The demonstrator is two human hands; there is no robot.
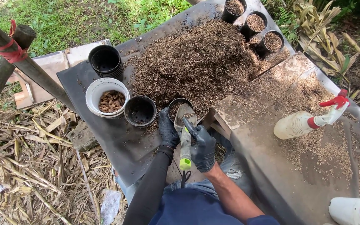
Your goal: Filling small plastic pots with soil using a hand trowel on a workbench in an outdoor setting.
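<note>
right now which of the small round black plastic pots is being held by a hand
The small black plastic pot at the mulch pile's near edge, gripped by the left gloved hand; the others stand untouched.

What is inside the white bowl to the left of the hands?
The white bowl holds a heap of small brown, ribbed pieces, off to its right side; the rest of the inner floor is bare. Whatever lies beneath the heap is covered.
</note>
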